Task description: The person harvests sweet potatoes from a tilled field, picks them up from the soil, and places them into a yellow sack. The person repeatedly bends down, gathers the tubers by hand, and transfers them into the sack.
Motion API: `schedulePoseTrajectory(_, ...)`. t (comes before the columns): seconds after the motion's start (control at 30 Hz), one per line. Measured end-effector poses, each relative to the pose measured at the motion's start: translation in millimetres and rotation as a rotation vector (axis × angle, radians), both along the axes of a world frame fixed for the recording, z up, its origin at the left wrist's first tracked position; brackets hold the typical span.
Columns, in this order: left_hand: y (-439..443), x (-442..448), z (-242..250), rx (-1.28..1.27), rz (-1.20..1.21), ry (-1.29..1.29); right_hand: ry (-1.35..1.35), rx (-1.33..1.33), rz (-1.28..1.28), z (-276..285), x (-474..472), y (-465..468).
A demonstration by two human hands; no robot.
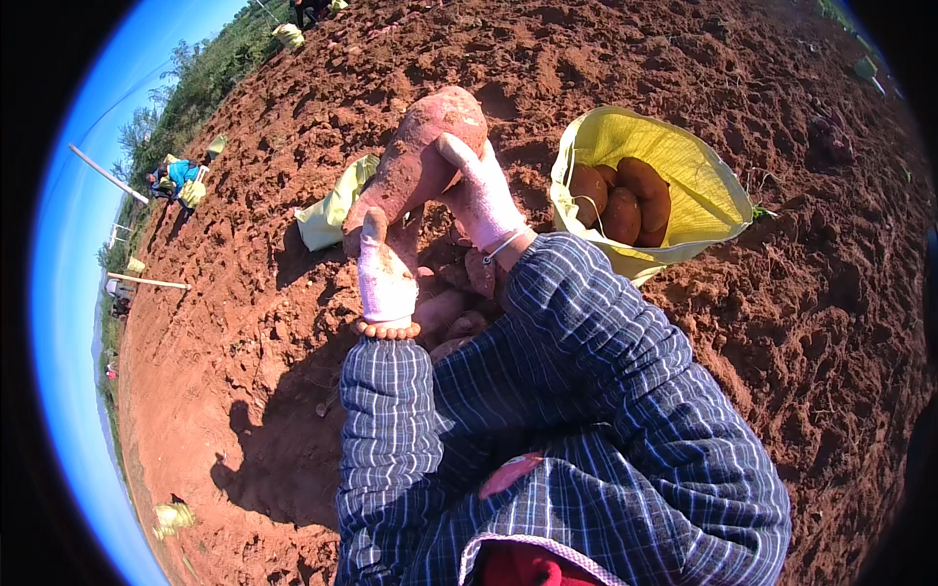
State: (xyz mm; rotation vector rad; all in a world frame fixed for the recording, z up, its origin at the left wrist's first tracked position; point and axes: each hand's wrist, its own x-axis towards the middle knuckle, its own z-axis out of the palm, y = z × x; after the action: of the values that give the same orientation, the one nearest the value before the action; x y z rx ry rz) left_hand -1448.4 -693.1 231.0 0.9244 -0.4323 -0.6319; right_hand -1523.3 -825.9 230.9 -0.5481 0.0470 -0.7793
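Note:
A large, soil-dusted sweet potato [418, 157] is held up in front of me between both hands. My left hand [388, 275], in a pale pink glove with a dirty thumb, grips its lower end. Higher up, my right hand [480, 187] wraps its gloved fingers and thumb around the other side. Beneath the hands a heap of sweet potatoes [443, 311] rests on the soil, partly covered by my arms. To the right of my right hand stands a yellow woven sack [703, 209], its mouth wide, with several sweet potatoes [623, 212] inside.
Another yellow sack [330, 212] lies on the soil behind the held sweet potato. Loose, lumpy red soil [806, 293] surrounds me. Far left, a person in blue [179, 173] is among yellow bags. Wooden poles [150, 280] and green bushes [198, 88] line the field's edge.

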Motion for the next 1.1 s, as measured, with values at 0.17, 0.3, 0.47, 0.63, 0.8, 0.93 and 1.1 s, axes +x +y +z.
schedulePoseTrajectory(0.17,-28.0,-59.5,21.4,0.327,-0.055,-0.903,-0.103,-0.413,-0.295,81.0,-97.7,-97.9)
schedulePoseTrajectory(0.3,-60.3,-114.2,11.7,0.391,-0.207,-1.692,0.045,-1.004,-0.549,125.5,-157.9,-155.6)
schedulePoseTrajectory(0.47,-106.2,-148.8,-8.0,0.442,-0.334,-1.99,0.536,-1.272,-0.203,106.9,-206.1,-188.2)
schedulePoseTrajectory(0.63,-74.6,-144.7,-22.2,0.144,-0.228,-2.016,1.066,-1.766,-0.101,51.3,-205.2,-186.5)
schedulePoseTrajectory(0.8,-60.5,-147.2,-9.6,0.038,-0.275,-2.013,1.355,-1.931,0.6,23.4,-203.4,-165.3)
schedulePoseTrajectory(0.93,-62.0,-152.0,-2.9,0.004,-0.315,-1.985,1.365,-2.044,0.813,-11.0,-189.8,-153.2)
schedulePoseTrajectory(1.1,-57.6,-153.9,-3.5,0.002,-0.307,-1.985,1.217,-1.923,0.743,-61.1,-182.9,-145.3)
